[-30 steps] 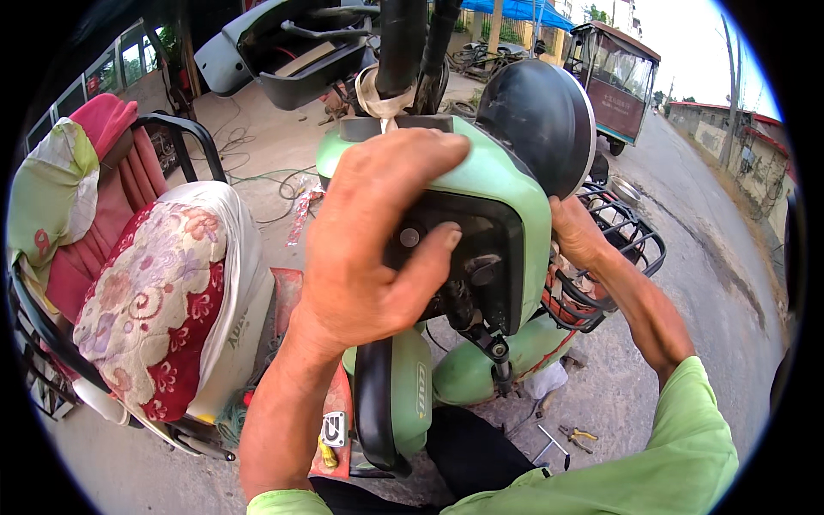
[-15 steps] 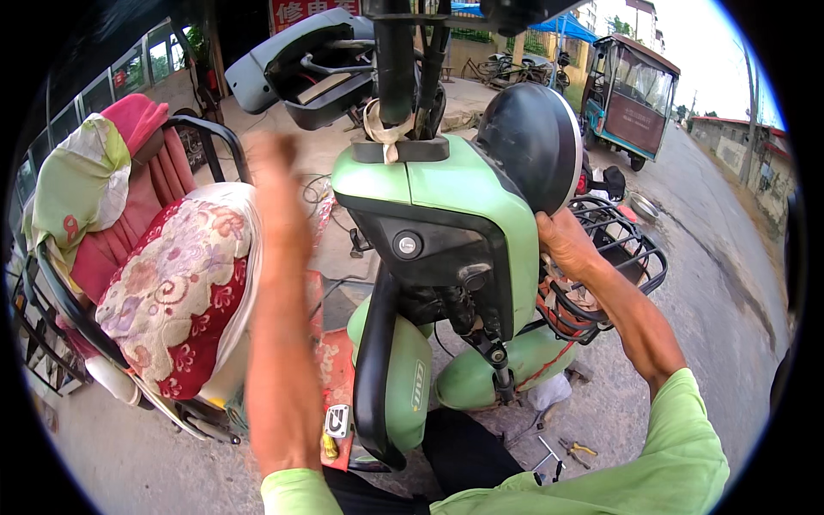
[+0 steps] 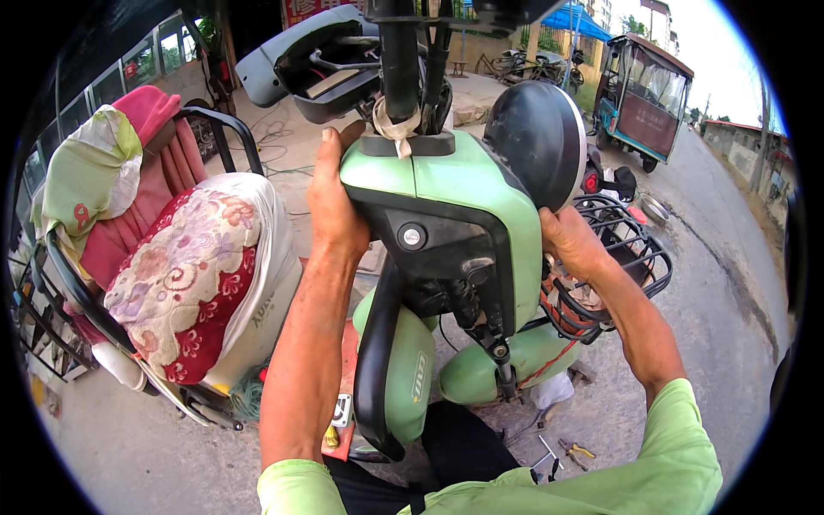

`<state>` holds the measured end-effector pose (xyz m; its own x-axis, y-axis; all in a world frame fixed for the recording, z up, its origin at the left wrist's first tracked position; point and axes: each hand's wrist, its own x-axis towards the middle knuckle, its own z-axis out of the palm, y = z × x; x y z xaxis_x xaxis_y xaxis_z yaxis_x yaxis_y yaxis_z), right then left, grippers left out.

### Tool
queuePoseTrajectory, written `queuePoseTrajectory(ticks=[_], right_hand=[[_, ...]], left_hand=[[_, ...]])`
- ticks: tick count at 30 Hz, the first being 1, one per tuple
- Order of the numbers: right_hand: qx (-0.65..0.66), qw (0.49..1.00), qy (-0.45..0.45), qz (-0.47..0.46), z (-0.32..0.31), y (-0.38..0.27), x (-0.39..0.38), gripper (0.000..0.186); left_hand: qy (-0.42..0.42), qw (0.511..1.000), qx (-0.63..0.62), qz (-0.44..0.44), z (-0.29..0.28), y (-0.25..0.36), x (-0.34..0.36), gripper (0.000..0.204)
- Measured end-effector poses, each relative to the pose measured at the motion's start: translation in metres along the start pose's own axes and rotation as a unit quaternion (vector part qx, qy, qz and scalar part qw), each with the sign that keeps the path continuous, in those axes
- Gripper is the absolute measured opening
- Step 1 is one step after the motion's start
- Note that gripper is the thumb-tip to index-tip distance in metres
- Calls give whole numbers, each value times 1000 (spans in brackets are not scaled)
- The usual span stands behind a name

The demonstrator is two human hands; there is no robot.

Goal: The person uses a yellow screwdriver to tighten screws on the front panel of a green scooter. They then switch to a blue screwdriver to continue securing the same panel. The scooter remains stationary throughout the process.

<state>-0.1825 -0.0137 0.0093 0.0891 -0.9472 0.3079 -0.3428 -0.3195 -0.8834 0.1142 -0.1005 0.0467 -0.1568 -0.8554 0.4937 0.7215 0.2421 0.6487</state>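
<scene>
A light green and black scooter front housing point(image 3: 468, 184) stands upright between my arms, with a round key lock point(image 3: 413, 237) in its black face. My left hand point(image 3: 337, 199) grips its left edge, thumb up along the side and fingers hidden behind. On the opposite side my right hand point(image 3: 570, 244) is closed on the right edge, just below the round black headlight point(image 3: 534, 144); its fingertips are partly hidden. Above the housing, a pale cloth strip point(image 3: 395, 129) is tied around the black steering column point(image 3: 398, 73).
At left stands a padded seat with a floral cover point(image 3: 193, 270). A wire basket point(image 3: 631, 257) sits beyond my right hand. Pliers point(image 3: 577, 453) and a T-handle wrench point(image 3: 547, 452) lie on the ground near my legs. A three-wheeled vehicle point(image 3: 644, 103) is parked by the road.
My left hand, raised and blurred left of the housing before, has come down and right onto its left edge. My right hand keeps its hold. The view has shifted slightly.
</scene>
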Motion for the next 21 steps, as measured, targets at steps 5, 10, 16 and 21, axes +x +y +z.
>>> queuePoseTrajectory(ticks=[5,10,16,21], right_hand=[[19,1000,-4,9,8,-13,-2,80],[44,998,-29,25,-5,7,5,82],[54,997,-39,40,6,-19,-2,80],[41,991,-77,100,-9,-18,-1,95]], left_hand=[[25,1000,5,-14,-4,1,-2,61],[-7,999,36,-29,-1,9,-6,48],[-77,988,134,-19,-11,11,-13,89],[-60,986,154,12,-8,8,-15,93]])
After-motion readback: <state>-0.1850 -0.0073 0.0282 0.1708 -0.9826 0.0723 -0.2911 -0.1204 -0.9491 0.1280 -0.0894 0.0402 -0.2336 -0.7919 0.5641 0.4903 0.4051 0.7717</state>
